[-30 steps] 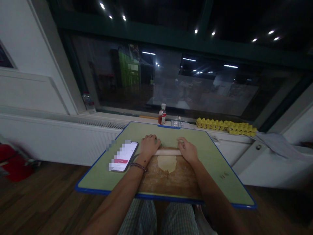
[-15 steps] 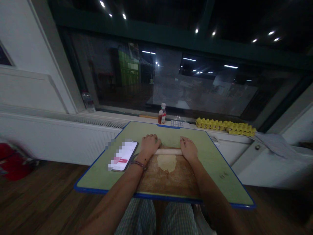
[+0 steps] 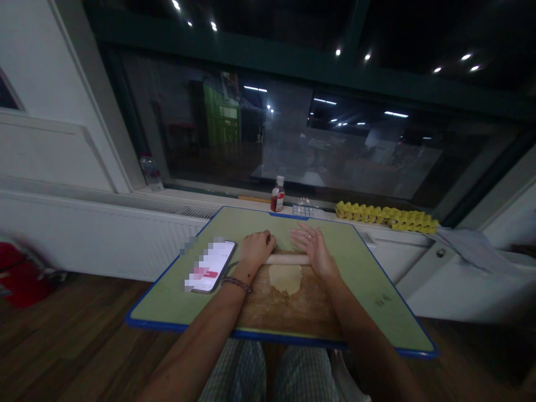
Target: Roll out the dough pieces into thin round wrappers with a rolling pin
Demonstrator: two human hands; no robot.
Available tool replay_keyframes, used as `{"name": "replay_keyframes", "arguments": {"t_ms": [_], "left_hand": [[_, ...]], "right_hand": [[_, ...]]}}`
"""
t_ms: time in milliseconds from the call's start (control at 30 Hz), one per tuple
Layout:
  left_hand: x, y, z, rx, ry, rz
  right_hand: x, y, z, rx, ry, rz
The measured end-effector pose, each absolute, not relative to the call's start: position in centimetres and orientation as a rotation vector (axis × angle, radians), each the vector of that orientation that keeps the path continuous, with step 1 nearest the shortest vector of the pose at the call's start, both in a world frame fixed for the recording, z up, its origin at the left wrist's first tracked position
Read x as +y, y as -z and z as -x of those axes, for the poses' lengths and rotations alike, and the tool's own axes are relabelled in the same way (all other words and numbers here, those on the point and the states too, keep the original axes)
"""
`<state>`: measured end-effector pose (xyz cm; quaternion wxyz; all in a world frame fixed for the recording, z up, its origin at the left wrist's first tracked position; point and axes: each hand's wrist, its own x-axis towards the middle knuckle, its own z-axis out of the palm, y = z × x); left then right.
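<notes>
A pale wooden rolling pin point(image 3: 288, 259) lies crosswise at the far edge of a flat, uneven-edged piece of dough point(image 3: 285, 278). Under the dough is a floury wooden board point(image 3: 288, 318), set on a small green table point(image 3: 377, 279) with a blue rim. My left hand point(image 3: 257, 249), fingers curled, is closed at the pin's left end. At the right end, my right hand point(image 3: 314, 248) has its fingers stretched out and raised, with the lower palm against the pin. The hands hide both pin ends.
A lit phone point(image 3: 213, 268) lies left of the board. Along the windowsill stand a small bottle of reddish liquid point(image 3: 277, 195), a clear bottle point(image 3: 151, 173) and yellow egg cartons point(image 3: 385, 215). A radiator point(image 3: 104, 234) runs behind the table; a red bucket-like object point(image 3: 25, 273) is at far left.
My right hand has opened, its fingers lifting off and spreading toward the left. My left fingers have curled in slightly. The rolling pin and dough look unmoved.
</notes>
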<state>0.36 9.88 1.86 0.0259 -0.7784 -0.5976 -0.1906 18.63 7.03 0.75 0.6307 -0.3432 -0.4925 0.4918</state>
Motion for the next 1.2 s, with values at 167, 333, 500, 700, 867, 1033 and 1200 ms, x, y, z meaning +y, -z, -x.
{"name": "replay_keyframes", "arguments": {"t_ms": [167, 333, 500, 700, 867, 1033, 1200], "left_hand": [[9.8, -1.9, -0.4, -1.868, 0.577, 2.403], [9.9, -1.9, -0.3, -1.879, 0.564, 2.408], [9.9, -2.0, -0.4, -1.881, 0.558, 2.411], [9.9, -1.9, -0.3, -1.873, 0.563, 2.419], [9.8, -1.9, -0.3, -1.882, 0.566, 2.418], [9.8, -2.0, -0.3, -1.884, 0.574, 2.421], [9.8, -1.9, -0.3, -1.849, 0.606, 2.43]], "right_hand": [[7.0, -1.0, -19.9, -1.045, -1.27, 0.644], [7.3, -0.8, -20.0, -1.066, -1.288, 0.599], [7.3, -0.7, -20.1, -1.072, -1.273, 0.612], [7.1, -0.5, -20.2, -1.066, -1.252, 0.621], [7.2, -0.6, -20.3, -1.01, -1.281, 0.601], [7.1, -0.9, -20.5, -0.958, -1.315, 0.59], [6.7, -1.3, -20.2, -1.025, -1.282, 0.642]]}}
